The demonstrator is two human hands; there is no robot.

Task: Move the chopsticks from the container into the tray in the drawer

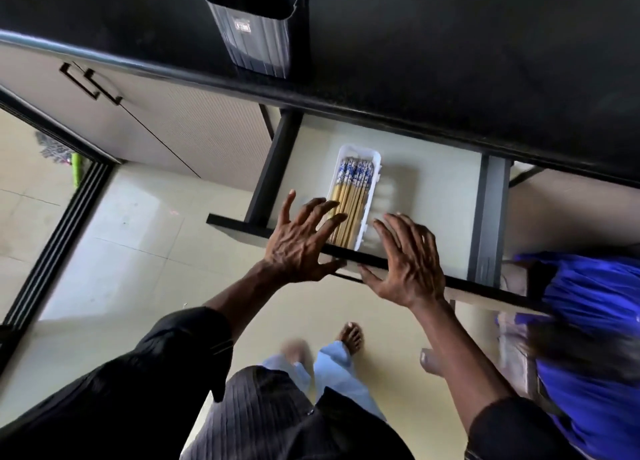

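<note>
A bundle of bamboo chopsticks (351,196) with blue-and-white patterned ends lies in a narrow white tray (374,177) inside the pulled-out drawer (436,189). On the black countertop above stands a dark ribbed container (258,33); nothing shows inside it. My left hand (298,248) hovers with fingers spread over the near end of the tray and the drawer's front edge. My right hand (407,262) is spread just right of the tray, over the same front edge. Neither hand holds anything.
The black countertop (450,61) overhangs the drawer's back. Closed cabinet doors with dark handles (90,83) are to the left. A person in blue clothing (588,321) stands close at the right. My feet (349,336) are on the tiled floor below.
</note>
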